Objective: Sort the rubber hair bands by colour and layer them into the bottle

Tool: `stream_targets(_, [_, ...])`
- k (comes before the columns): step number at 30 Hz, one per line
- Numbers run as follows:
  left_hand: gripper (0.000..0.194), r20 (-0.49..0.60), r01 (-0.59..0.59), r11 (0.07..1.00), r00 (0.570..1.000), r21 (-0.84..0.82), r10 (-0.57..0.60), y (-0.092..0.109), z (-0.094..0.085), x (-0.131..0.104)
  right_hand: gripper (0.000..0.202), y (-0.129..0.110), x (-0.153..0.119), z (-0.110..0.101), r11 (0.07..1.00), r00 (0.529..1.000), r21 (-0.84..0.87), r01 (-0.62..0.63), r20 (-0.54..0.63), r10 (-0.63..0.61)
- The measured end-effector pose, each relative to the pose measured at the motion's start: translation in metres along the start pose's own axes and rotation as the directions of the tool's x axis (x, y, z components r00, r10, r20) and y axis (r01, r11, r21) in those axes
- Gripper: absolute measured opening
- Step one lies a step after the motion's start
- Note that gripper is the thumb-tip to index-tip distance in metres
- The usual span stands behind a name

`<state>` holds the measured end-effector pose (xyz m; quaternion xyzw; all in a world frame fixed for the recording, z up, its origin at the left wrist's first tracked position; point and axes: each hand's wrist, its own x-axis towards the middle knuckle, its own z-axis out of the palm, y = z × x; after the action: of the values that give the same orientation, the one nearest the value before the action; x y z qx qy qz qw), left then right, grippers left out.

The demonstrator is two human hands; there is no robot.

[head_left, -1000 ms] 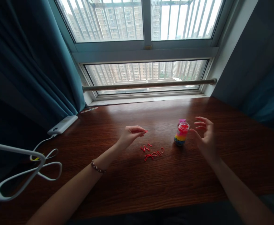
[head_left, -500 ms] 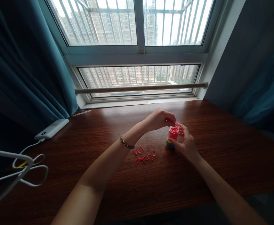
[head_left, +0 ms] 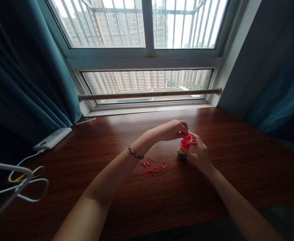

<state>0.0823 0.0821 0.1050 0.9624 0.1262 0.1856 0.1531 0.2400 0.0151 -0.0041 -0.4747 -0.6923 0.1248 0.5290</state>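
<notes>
Right of centre, the right hand (head_left: 199, 153) grips the clear jar (head_left: 185, 147); the left hand (head_left: 178, 130), fingers pinched, reaches its mouth, any held item indiscernible.

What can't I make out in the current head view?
Head view:
- Whether the left hand pinches anything: its own fingers hide it.
- The pink thing: mostly behind hands and jar.
- Exact count of red bands: too small, overlapping.
- White cable's far end: cut off by left edge.
</notes>
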Motion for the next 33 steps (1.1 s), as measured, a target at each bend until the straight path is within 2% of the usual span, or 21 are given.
stream_targets(3, [0.018,-0.038,0.037,0.999,0.999,-0.006,-0.037,0.002,0.001,-0.001,0.056,0.001,0.000,0.000,1.000,1.000,-0.014,-0.001,-0.010,0.001])
stream_targets(10, [0.025,-0.092,0.099,0.985,0.989,-0.143,-0.113,0.000,0.003,-0.004,0.056,-0.001,0.000,0.001,1.000,1.000,-0.014,0.007,0.022,-0.006])
stream_targets(15, [0.012,-0.125,0.081,0.987,0.987,-0.139,-0.099,-0.003,0.004,-0.007,0.057,0.001,-0.001,0.001,0.999,1.000,-0.034,-0.007,0.024,0.008])
stream_targets(20, [0.016,-0.212,0.061,0.987,0.973,-0.147,-0.092,-0.004,0.008,-0.013,0.056,0.000,-0.001,0.001,0.999,1.000,-0.045,-0.010,0.022,0.011])
stream_targets(22, [0.019,-0.274,0.045,0.994,0.959,-0.099,-0.071,-0.003,0.012,-0.016,0.055,0.000,0.000,0.000,0.999,1.000,-0.043,-0.011,0.024,0.012])
stream_targets(25, [0.020,-0.341,0.049,0.996,0.940,0.070,-0.022,0.001,0.020,-0.024,0.054,-0.001,-0.001,0.000,0.999,1.000,-0.043,-0.012,0.022,0.013])
stream_targets(29, [0.028,-0.284,0.099,0.963,0.959,0.252,-0.025,0.006,0.033,-0.030,0.054,-0.002,-0.002,0.001,0.999,1.000,-0.050,-0.010,0.029,0.011])
stream_targets(33, [0.032,-0.224,0.175,0.951,0.967,0.255,-0.118,0.006,0.039,-0.026,0.053,-0.002,-0.002,0.000,0.998,0.999,-0.062,-0.007,0.042,0.010])
